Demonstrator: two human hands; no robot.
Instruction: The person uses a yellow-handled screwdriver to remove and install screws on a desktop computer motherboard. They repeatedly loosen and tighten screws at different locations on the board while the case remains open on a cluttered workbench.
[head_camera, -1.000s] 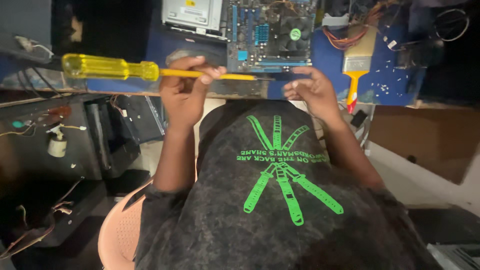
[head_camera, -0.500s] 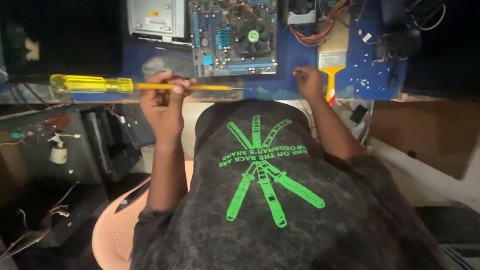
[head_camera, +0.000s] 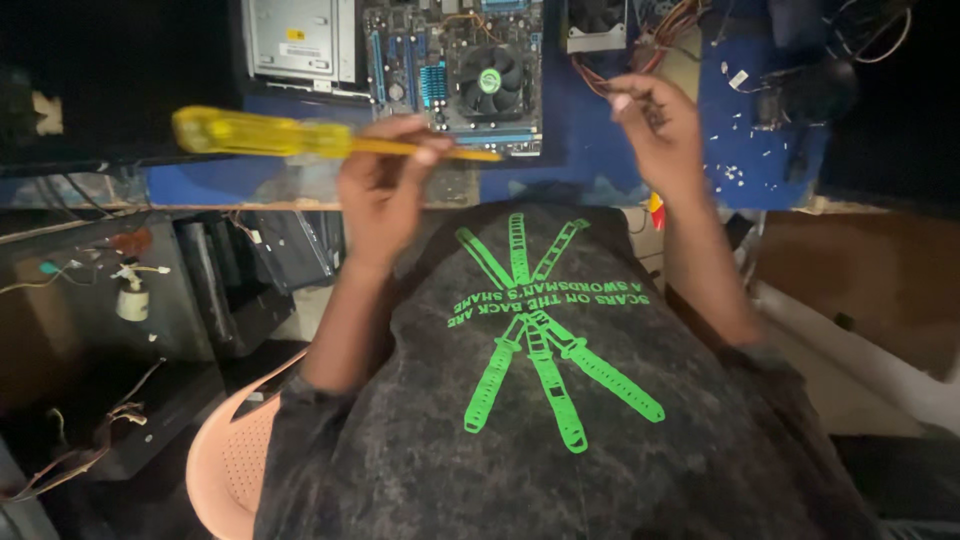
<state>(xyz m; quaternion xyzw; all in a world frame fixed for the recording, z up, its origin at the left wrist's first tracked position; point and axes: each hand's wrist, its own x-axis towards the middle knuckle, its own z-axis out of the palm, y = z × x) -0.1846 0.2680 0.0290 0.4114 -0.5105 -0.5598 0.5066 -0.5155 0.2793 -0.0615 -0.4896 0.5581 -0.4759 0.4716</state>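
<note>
Two hands: left fingers (head_camera: 400, 135) round yellow screwdriver (head_camera: 290, 137), right fingers (head_camera: 640, 100) pinched.

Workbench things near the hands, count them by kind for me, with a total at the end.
Yellow-handled screwdriver, in the left hand: 1
Motherboard with its cooling fan: 1
Metal drive case: 1
Bundle of coloured wires, beyond the raised right hand: 1
Total: 4

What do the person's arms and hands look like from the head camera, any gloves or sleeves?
Both hands are bare: no gloves on the left hand or the right hand. The forearms are uncovered; short sleeves of a dark grey mottled T-shirt with a green printed strap design end near the elbows.
</note>
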